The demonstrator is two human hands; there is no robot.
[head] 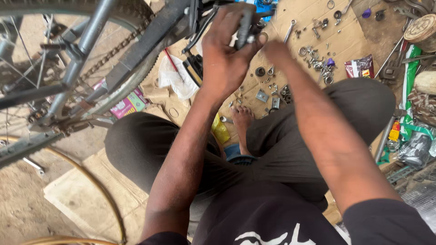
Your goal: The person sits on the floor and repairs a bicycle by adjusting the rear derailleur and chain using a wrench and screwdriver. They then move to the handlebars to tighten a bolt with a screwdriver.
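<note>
left hand (227, 50) gripping black bike part (245, 27) | right hand (274, 47) pinching at it | steady grip advised; loose nuts (318, 63) beyond right hand

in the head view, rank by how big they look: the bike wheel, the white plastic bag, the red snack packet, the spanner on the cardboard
1. bike wheel, largest by far, though nearest the camera
2. white plastic bag
3. red snack packet
4. spanner, smallest

The bag and packet are partly hidden or crumpled, so that gap is unsure.
</note>
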